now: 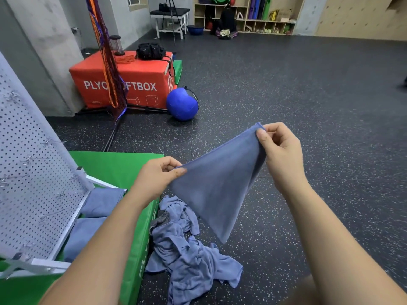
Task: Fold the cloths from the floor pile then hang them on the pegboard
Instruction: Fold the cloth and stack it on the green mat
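Head camera is looking down at a dark speckled gym floor (308, 95). At the left, a white pegboard (33, 172) is standing tilted on a green padded box (114, 164), with some blue cloths (99, 201) showing at its lower edge. On the floor, just beside the box, a rumpled pile of blue cloths (187, 249) is waiting.

Above the pile, one blue cloth (218, 186) is hanging in the air, stretched along its top edge between both hands and drooping to a point. Folding seems to be only beginning. The cloth is spread but not doubled over, so the next move is probably bringing the two held corners together with edges matched.

The left hand (158, 175) is pinching the lower corner between thumb and curled fingers. The right hand (282, 150), raised higher, is pinching the far corner likewise.
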